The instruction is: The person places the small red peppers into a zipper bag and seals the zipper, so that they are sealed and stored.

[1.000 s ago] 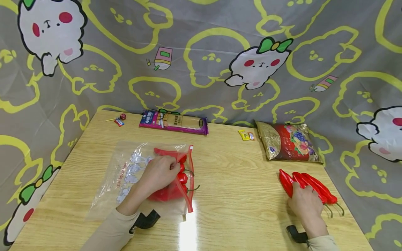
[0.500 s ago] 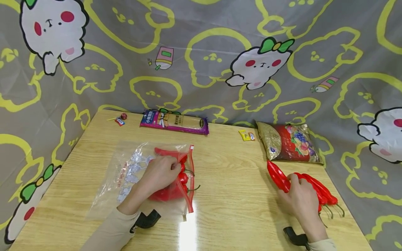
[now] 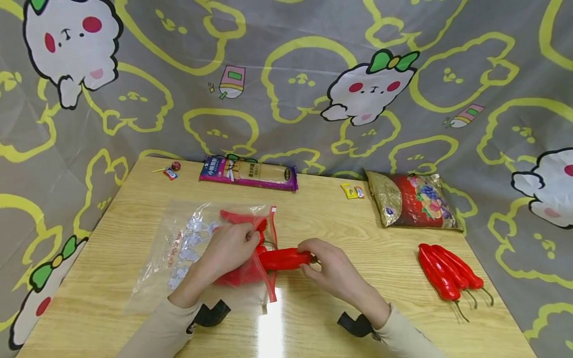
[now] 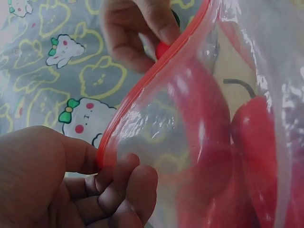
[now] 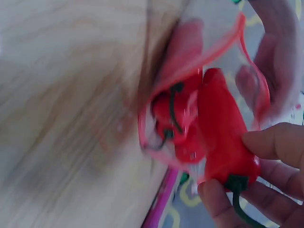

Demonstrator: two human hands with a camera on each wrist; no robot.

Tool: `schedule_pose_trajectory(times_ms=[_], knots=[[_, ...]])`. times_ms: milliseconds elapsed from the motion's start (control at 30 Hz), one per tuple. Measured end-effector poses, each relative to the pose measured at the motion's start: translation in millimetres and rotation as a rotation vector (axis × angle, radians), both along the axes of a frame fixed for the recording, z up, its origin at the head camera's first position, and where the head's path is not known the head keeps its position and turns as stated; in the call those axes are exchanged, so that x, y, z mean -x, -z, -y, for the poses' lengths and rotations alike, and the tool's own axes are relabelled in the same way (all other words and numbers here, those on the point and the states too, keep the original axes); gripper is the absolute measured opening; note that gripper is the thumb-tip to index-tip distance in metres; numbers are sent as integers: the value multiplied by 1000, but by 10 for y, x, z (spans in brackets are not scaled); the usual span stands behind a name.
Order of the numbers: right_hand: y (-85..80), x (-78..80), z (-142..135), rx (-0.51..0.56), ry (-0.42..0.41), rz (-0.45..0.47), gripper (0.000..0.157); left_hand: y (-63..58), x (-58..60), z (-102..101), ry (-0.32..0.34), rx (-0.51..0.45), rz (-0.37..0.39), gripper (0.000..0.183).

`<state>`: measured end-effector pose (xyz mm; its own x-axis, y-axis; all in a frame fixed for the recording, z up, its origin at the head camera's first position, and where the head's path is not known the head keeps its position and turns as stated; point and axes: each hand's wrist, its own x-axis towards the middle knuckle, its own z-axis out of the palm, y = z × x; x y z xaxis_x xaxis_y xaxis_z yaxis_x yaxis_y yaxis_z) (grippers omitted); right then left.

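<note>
A clear zip bag (image 3: 152, 268) with a red zip edge lies at the table's left, several red peppers inside with their stems toward the mouth. My left hand (image 3: 230, 243) pinches the upper lip of the bag; the left wrist view shows thumb and fingers on the red zip edge (image 4: 137, 85). In my right hand (image 3: 331, 268) is a red pepper (image 3: 284, 259), held by its stem end, its tip within the open mouth. The right wrist view shows this pepper (image 5: 221, 128) beside the bagged ones. Three more red peppers (image 3: 447, 273) lie together at the right.
At the back stand a purple noodle packet (image 3: 248, 173) and a gold-and-red bag (image 3: 416, 201) with fruit printed on it. Small yellow and white wrapped sweets (image 3: 352, 191) lie between them. A lollipop (image 3: 175, 166) is at the back left. A patterned cloth (image 3: 295, 99) surrounds the table.
My right hand has lifted one pepper from the group at the right and carried it left to the bag's mouth. My left hand has stayed at the bag's lip.
</note>
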<state>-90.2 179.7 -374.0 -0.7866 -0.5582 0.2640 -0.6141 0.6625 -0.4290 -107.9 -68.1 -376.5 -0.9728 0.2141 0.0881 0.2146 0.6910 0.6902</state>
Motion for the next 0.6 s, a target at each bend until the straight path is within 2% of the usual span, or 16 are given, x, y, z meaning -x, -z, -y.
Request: schedule_pose_trajectory(times_ms=[167, 300, 467, 600], knots=[[97, 30, 297, 42, -139, -9, 24, -1, -14, 5, 3, -37, 38, 23], [175, 53, 478, 81, -220, -11, 22, -3, -17, 5, 6, -47, 48, 23], [256, 68, 623, 96, -226, -6, 20, -13, -14, -3, 3, -38, 46, 24], [279, 77, 687, 109, -218, 45, 18, -25, -7, -3, -3, -25, 30, 25]])
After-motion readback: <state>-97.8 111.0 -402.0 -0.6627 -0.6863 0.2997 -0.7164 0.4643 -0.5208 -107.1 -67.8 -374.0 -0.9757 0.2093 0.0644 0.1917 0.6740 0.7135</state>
